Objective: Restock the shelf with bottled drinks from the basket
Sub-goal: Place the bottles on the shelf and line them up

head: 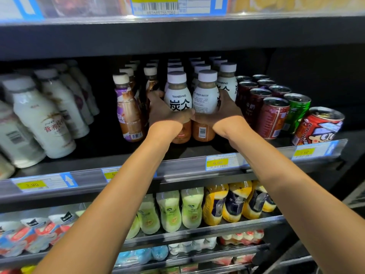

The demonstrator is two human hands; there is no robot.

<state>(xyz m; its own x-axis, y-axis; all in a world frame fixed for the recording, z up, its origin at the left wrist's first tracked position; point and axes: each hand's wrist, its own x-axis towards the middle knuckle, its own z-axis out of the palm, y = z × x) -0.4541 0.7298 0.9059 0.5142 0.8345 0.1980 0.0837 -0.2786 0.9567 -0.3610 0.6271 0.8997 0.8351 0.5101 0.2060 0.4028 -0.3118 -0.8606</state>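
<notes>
Two white-capped TANBING coffee bottles stand side by side at the front of the middle shelf. My left hand wraps the left bottle, whose label faces me. My right hand grips the right bottle, turned with its back label toward me. Both bottles are upright and their bases appear to rest on the shelf. More bottles of the same drink stand in rows behind them. No basket is in view.
A purple-labelled coffee bottle stands just left of my left hand. White milk bottles fill the shelf's left side, with a dark gap between. Red and green cans line the right. Price tags run along the shelf edge; lower shelves hold other drinks.
</notes>
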